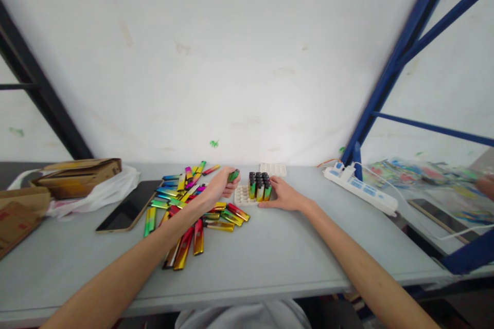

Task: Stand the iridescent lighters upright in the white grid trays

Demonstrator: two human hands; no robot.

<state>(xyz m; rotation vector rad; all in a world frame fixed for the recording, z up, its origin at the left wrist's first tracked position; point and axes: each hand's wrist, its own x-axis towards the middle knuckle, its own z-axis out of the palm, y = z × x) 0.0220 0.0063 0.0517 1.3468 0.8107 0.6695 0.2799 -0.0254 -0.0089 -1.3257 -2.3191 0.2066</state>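
White wall (247, 61) behind, gray tabletop (301, 257) under everything on my feed. Green lighter (233, 176) is in the left hand (223, 185), up off the table, left of the standing block; fingers curled and pinching it. White pitted tray (242, 196) sits just right of that hand: left part bare, right part carrying upright lighters (260, 186) with black tops, packed in rows. I see the right hand (283, 195) at the tray's right side, thumb and fingers spread around the block; can't tell how firmly they touch. 2nd tray (273, 168) lies behind it, near the wall. Loose lighters (198, 239), shiny and multicolored, heaped left of the tray, partly under the left forearm. Further left: tablet (127, 208), then plastic bag (104, 190) with cardboard box (79, 177). Right of the right hand: power strip (360, 189) by the blue frame (386, 77). Past that, I get 1 phone (440, 216) and a co-worker's hand (485, 185), blurred at the edge.
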